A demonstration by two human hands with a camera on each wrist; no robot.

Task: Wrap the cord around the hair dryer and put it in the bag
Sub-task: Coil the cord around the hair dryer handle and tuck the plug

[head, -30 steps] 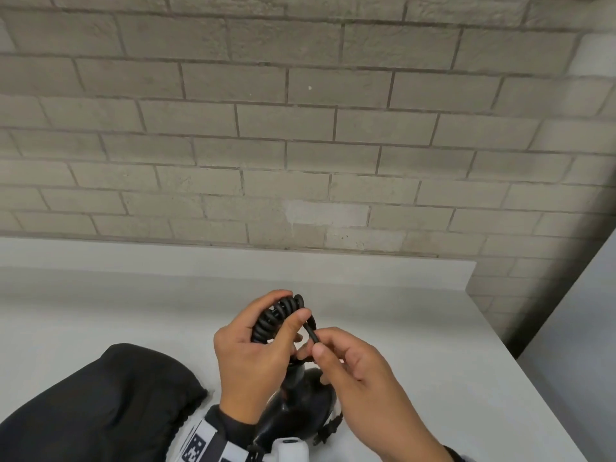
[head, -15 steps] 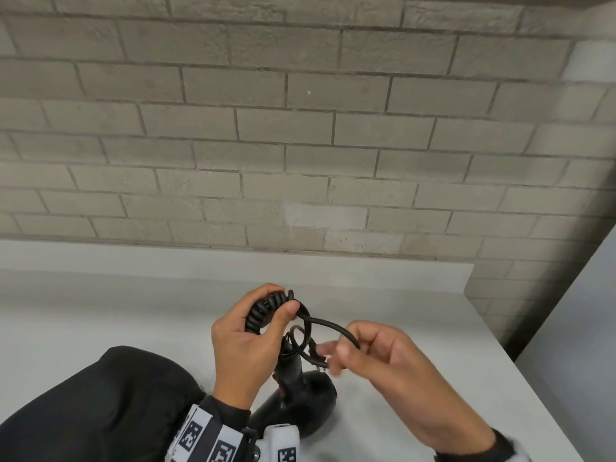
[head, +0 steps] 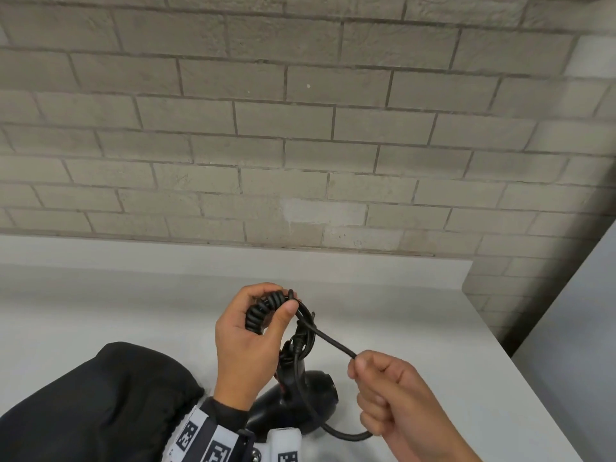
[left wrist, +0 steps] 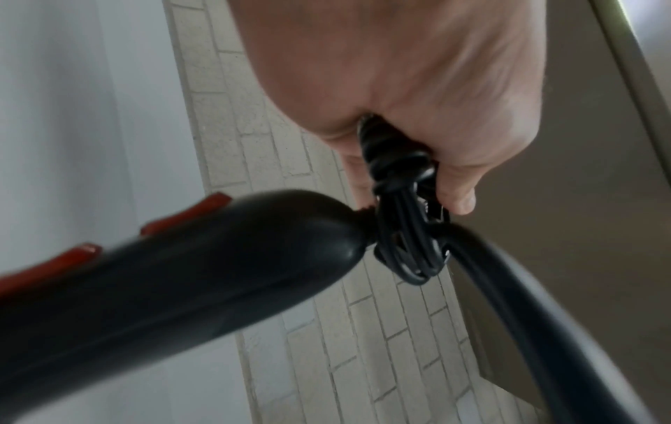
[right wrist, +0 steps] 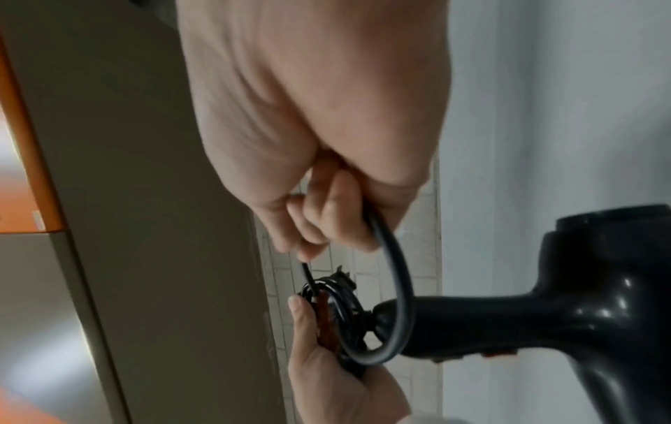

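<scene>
A black hair dryer [head: 301,393] stands on the white counter with its handle pointing up. My left hand [head: 281,310] grips a tight coil of black cord [head: 263,310] at the top of the handle. One strand of cord [head: 330,341] runs from the coil down to the right. My right hand [head: 358,361] pinches that strand, and a loop hangs below the fist. The left wrist view shows the handle [left wrist: 181,272], its red buttons [left wrist: 76,254] and the bundled cord [left wrist: 406,229]. The right wrist view shows the cord loop [right wrist: 397,275] and the dryer body [right wrist: 588,309]. A black bag [head: 93,401] lies at lower left.
The white counter [head: 433,328] ends at a raised back ledge under a grey brick wall [head: 300,145]. Its right edge runs diagonally beside a grey panel [head: 573,328]. The bag lies close to my left forearm.
My right hand has drawn the cord strand away from the coil, down and to the right, and the strand is now longer. My left hand has kept its hold on the coil.
</scene>
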